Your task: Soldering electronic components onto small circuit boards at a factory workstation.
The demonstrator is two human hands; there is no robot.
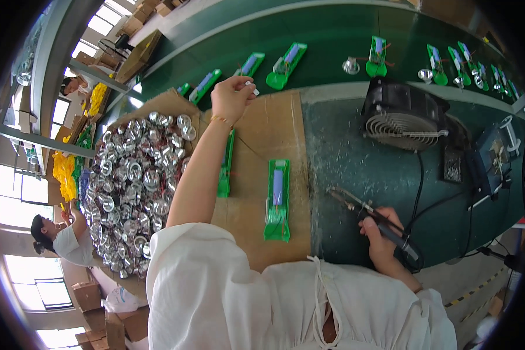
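Note:
My left hand (230,99) reaches out over the near edge of the green conveyor belt. Its fingers are closed in a pinch on a small white piece (252,88), too small to name further. My right hand (382,234) is wrapped round a soldering iron (398,235), whose metal tip points left over the green bench. A green plastic housing (277,201) with a blue cell and thin wires lies on the cardboard in front of me. Another green housing (225,169) lies partly hidden behind my left forearm.
Silvery reflector cups (137,181) are heaped at the left. A black fan (403,114) with a wire guard stands at the back right, beside a solder spool (511,135). Several green housings (287,65) line the belt (332,55). Two people work at the far left.

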